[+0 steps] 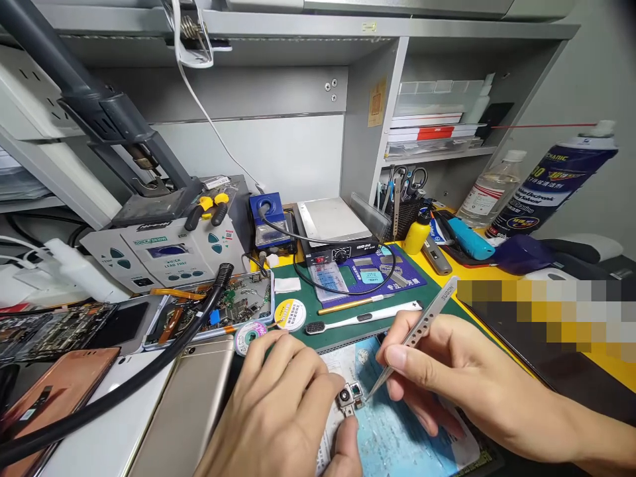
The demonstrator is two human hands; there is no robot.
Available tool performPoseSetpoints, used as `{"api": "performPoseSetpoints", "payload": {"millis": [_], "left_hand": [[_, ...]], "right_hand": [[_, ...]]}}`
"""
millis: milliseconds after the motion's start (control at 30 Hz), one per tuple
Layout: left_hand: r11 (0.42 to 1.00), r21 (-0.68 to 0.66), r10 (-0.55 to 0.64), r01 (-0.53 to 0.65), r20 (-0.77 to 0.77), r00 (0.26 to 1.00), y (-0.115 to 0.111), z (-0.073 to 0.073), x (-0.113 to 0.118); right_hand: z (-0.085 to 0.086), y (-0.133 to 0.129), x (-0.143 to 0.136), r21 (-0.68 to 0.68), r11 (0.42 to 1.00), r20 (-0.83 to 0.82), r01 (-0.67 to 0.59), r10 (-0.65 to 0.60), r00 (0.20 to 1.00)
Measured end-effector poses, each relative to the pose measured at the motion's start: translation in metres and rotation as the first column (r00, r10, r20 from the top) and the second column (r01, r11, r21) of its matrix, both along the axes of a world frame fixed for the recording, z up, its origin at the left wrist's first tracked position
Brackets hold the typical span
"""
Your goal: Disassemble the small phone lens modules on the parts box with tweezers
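My right hand (447,377) pinches a pair of metal tweezers (422,321) with a row of holes along the arm. Their tips reach down to the right side of a small phone camera module (345,396), which has a round dark lens and a square part beside it. With thumb and index finger, my left hand (283,404) closes on the module's left and lower edges and keeps it against the worn blue-and-white work pad (392,424). My left fingers hide part of the pad.
Behind my hands lie a toothbrush-like brush (365,317), a solder wick spool (250,336) and a tray of circuit boards (238,298). A black hose (163,368) crosses several phones at left. A hot-air station (163,248), a small heating plate (342,248) and a spray can (551,179) stand further back.
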State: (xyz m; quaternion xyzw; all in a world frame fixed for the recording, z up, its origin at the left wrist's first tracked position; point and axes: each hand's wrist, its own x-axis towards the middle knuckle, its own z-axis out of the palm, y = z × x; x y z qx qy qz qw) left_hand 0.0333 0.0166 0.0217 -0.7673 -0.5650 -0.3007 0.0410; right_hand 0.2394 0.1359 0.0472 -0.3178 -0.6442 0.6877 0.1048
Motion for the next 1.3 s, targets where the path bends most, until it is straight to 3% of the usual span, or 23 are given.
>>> {"api": "performPoseSetpoints", "payload": {"millis": [233,433,800,1100,1300], "left_hand": [[0.999,-0.035,-0.013,0.012,-0.022,1.000,-0.002,0.003,-0.004],[0.999,-0.034,0.001,-0.002,-0.039,0.999,-0.005,0.007,-0.008],[0.998,-0.067,0.006,-0.009,-0.052,0.999,-0.005,0.007,-0.001],[0.999,-0.052,0.008,-0.012,-0.069,0.998,-0.004,0.008,0.001],[0.999,-0.050,0.003,-0.007,-0.065,0.998,-0.003,0.007,0.000]], "right_hand": [[0.011,-0.004,-0.003,0.052,0.998,0.005,-0.031,0.031,0.999],[0.009,-0.005,-0.001,0.155,0.986,0.026,-0.064,0.061,0.998],[0.007,-0.010,0.000,0.425,0.894,0.030,-0.139,0.140,0.990],[0.007,-0.013,0.001,0.507,0.850,0.002,-0.144,0.166,0.986],[0.010,-0.011,-0.003,0.499,0.855,0.005,-0.141,0.160,0.987]]}}
